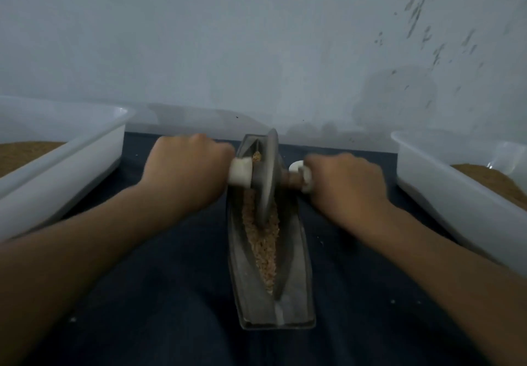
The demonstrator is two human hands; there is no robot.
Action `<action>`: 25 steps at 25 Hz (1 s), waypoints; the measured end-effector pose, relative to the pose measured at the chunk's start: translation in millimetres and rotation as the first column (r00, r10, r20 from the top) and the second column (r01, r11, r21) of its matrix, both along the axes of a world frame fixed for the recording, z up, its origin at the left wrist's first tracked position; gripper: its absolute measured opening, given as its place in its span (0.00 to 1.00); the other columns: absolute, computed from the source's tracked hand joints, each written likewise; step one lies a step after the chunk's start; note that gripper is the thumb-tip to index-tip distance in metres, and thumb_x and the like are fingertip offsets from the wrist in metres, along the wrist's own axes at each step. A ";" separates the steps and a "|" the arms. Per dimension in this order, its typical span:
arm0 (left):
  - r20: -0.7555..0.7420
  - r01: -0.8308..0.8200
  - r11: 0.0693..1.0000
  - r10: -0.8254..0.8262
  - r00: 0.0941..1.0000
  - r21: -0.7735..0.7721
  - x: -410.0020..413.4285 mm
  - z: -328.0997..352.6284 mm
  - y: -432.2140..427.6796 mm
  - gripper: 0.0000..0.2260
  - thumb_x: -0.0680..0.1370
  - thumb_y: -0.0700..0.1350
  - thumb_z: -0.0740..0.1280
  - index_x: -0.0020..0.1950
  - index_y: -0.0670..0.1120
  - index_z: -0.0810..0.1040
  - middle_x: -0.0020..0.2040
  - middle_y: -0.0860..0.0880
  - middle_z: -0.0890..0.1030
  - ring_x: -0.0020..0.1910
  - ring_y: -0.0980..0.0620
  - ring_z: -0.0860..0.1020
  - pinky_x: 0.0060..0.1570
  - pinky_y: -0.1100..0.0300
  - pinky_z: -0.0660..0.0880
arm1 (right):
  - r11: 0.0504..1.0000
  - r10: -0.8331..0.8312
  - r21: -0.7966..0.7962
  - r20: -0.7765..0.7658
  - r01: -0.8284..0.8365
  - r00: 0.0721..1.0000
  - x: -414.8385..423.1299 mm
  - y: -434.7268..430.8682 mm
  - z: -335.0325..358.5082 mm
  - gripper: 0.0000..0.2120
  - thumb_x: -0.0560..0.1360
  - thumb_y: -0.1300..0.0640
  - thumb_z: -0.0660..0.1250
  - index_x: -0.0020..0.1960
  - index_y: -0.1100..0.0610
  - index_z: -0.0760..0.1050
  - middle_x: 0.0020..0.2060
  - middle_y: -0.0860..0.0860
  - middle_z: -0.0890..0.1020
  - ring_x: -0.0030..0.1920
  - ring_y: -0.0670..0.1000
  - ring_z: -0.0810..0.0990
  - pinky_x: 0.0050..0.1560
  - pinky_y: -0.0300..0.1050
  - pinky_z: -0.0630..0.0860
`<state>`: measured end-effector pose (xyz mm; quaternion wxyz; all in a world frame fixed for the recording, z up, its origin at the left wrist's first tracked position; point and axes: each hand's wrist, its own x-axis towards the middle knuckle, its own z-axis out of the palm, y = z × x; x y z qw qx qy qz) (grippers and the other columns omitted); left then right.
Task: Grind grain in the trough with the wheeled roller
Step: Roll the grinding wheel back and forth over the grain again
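Observation:
A long grey metal trough (pixel 296 288) lies lengthwise on a dark cloth in front of me. Crushed tan grain (pixel 263 254) fills its narrow groove. The wheeled roller (pixel 269 174), a grey metal disc on an axle, stands in the far half of the groove. My left hand (pixel 185 168) grips the axle's left handle, whose white end shows beside the disc. My right hand (pixel 345 183) grips the right handle, close to a white collar on the brown axle. Both arms reach forward.
A white plastic tub (pixel 85 154) holding brown grain stands at the left, and another white tub (pixel 445 191) with brown grain stands at the right. A pale wall (pixel 256 51) rises just behind the trough. A small white round object (pixel 295 166) lies beyond my right hand.

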<state>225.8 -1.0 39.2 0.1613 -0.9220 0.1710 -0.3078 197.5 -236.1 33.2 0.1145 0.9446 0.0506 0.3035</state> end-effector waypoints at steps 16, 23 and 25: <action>0.003 -0.006 1.000 0.006 1.000 -0.025 -26.3 -4.3 7.8 0.08 0.68 0.51 0.71 0.39 0.54 0.71 0.29 0.53 0.65 0.26 0.47 0.68 0.28 0.59 0.58 | 0.997 0.066 -0.044 -0.015 -0.067 0.998 -27.8 -0.9 1.5 0.16 0.65 0.51 0.74 0.37 0.48 0.64 0.26 0.44 0.61 0.24 0.49 0.57 0.27 0.38 0.54; -0.049 -0.030 0.993 0.025 0.998 -0.111 14.6 7.2 -8.3 0.02 0.75 0.50 0.66 0.47 0.54 0.76 0.37 0.51 0.74 0.38 0.44 0.78 0.34 0.56 0.66 | 0.997 0.022 0.081 -0.220 -0.004 0.975 22.1 6.8 17.1 0.05 0.76 0.53 0.68 0.43 0.49 0.72 0.41 0.52 0.80 0.42 0.57 0.79 0.37 0.46 0.69; -0.057 0.047 0.989 -0.055 0.997 -0.138 -12.5 -9.5 13.4 0.05 0.71 0.53 0.68 0.42 0.56 0.74 0.32 0.55 0.69 0.31 0.47 0.76 0.30 0.58 0.65 | 0.991 0.125 -0.033 -0.059 -0.127 0.990 -16.5 -1.7 11.5 0.15 0.68 0.50 0.74 0.38 0.47 0.66 0.29 0.47 0.70 0.28 0.52 0.70 0.28 0.41 0.62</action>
